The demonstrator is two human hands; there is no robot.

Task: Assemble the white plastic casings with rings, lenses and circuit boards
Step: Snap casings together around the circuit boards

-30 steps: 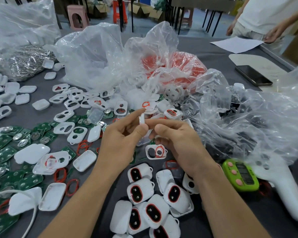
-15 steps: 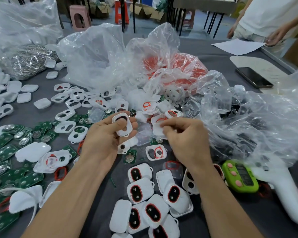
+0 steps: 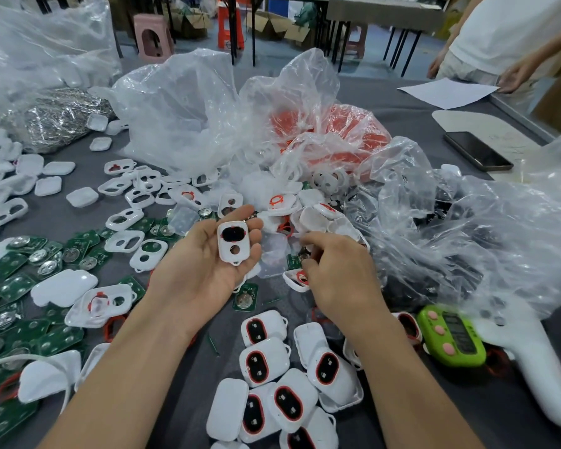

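My left hand (image 3: 204,273) lies palm up and cradles a white casing (image 3: 232,243), with fingertips curled at its right edge. The casing has a red ring and a dark lens in its upper opening; the small round hole below is bare. My right hand (image 3: 334,277) is palm down just right of it. Its curled fingertips pinch a green circuit board (image 3: 294,261) with a round metal cell in the loose pile. Closed casings with red-ringed lenses (image 3: 282,384) lie heaped near me. Green circuit boards (image 3: 13,270) and bare casing halves (image 3: 123,241) cover the left side.
Crumpled clear plastic bags (image 3: 188,118) rise behind and to the right of the pile, one holding red rings (image 3: 334,131). A green timer (image 3: 450,340) and a white controller (image 3: 531,367) lie at the right. A phone (image 3: 476,151), paper and a standing person are at the far right.
My hands have parted. The left hand turned palm up with the casing now lying face up in it, and the right hand dropped onto the pile of parts.
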